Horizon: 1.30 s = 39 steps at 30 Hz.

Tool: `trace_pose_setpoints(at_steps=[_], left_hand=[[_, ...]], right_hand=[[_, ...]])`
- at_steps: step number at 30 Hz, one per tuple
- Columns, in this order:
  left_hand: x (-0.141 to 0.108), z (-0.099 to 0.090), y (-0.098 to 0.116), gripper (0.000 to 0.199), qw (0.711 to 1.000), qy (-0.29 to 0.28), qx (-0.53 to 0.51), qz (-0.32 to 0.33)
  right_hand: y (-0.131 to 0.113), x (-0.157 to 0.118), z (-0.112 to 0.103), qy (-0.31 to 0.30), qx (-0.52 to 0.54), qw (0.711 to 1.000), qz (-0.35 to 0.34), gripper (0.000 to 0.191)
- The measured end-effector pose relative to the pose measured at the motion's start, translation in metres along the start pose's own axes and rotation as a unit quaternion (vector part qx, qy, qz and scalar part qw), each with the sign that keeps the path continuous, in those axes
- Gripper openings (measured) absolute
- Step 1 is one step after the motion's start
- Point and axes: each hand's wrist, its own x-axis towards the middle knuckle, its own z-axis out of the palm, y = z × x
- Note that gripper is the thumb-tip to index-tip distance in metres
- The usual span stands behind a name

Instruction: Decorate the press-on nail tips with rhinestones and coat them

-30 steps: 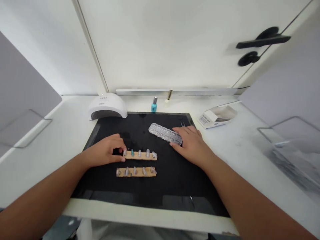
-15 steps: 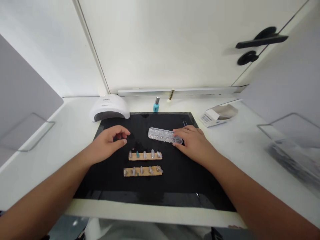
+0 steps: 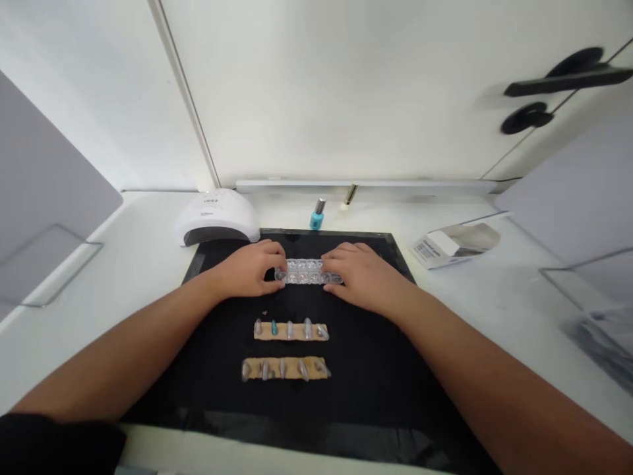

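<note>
Both hands on it now: the left hand, fingers curled and partly closed, pinches one end of the clear plastic compartment case; the right hand, likewise half closed, grips the other end. It lies across the black mat, just beyond two tan strips bearing nail tips, the nearer and farther.

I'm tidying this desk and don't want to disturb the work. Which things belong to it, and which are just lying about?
In use, it seems:
- clear compartment case, between left hand and right hand
- upper strip and lower strip, bearing nail-like pieces
- black mat

Probably lying about:
- white domed device
- teal bottle
- gold-topped item
- open box
</note>
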Motion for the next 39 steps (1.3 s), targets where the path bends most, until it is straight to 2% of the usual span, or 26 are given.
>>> trace_pose_setpoints(at_steps=[6, 11, 16, 22, 32, 34, 37, 39], left_hand=[[-0.008, 0.013, -0.004, 0.021, 0.995, -0.008, 0.073, 0.062], [-0.007, 0.012, 0.0, 0.027, 0.988, -0.013, 0.118, 0.095], [-0.006, 0.006, 0.005, 0.028, 0.988, -0.017, 0.112, 0.105], [-0.003, 0.005, 0.001, 0.026, 0.996, 0.004, 0.028, 0.088], [0.0, 0.018, -0.012, 0.019, 0.986, 0.078, -0.148, -0.011], [0.001, 0.019, -0.013, 0.018, 0.983, 0.082, -0.162, -0.016], [0.002, 0.021, -0.014, 0.017, 0.981, 0.086, -0.172, -0.014], [0.002, 0.022, -0.016, 0.016, 0.98, 0.088, -0.177, -0.012]], right_hand=[[0.01, -0.001, 0.017, 0.038, 0.053, 0.997, -0.028, 0.009], [0.011, -0.001, 0.02, 0.051, 0.091, 0.993, -0.048, 0.002], [0.011, -0.001, 0.02, 0.056, 0.1, 0.992, -0.054, 0.004], [0.013, 0.001, 0.021, 0.057, 0.1, 0.992, -0.06, 0.005], [0.011, 0.0, 0.026, 0.072, 0.088, 0.992, -0.058, 0.008], [0.009, -0.002, 0.021, 0.075, 0.083, 0.992, -0.058, 0.007], [0.01, -0.011, -0.005, 0.1, 0.074, 0.99, -0.065, 0.01], [0.014, -0.022, -0.028, 0.187, 0.062, 0.978, -0.071, 0.013]])
